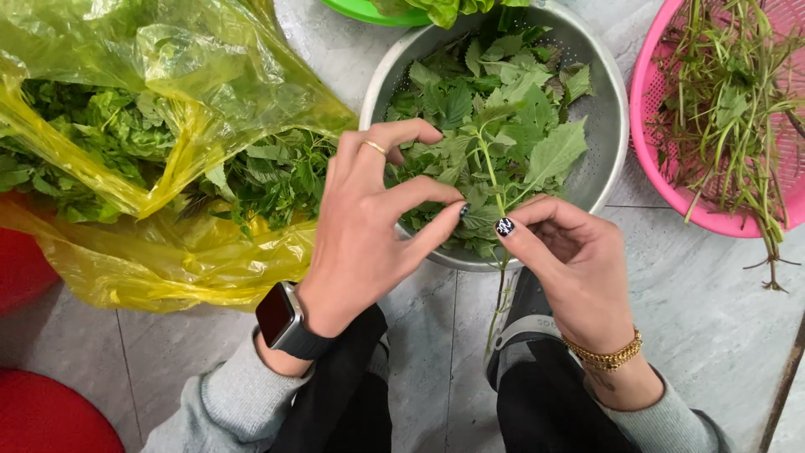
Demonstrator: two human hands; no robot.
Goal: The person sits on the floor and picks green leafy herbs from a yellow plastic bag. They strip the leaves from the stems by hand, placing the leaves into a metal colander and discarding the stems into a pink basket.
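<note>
- L hand (360,226) & R hand (570,260): fingers pinched shut on leafy herb sprig (495,168), held over metal colander (599,159) w/ picked leaves.
- Yellow plastic bag (168,84) of greens left; pink basket (650,143) of stems right.

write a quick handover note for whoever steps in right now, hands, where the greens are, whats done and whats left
Left hand: fingertips pinching a leaf on the herb sprig.
Right hand: grips that sprig's stem, held over the metal colander.
Done: colander holds a pile of picked leaves; pink basket on the right holds bare stems.
Left: this sprig still carries most of its leaves, and the yellow plastic bag on the left is still full of unpicked greens.
</note>
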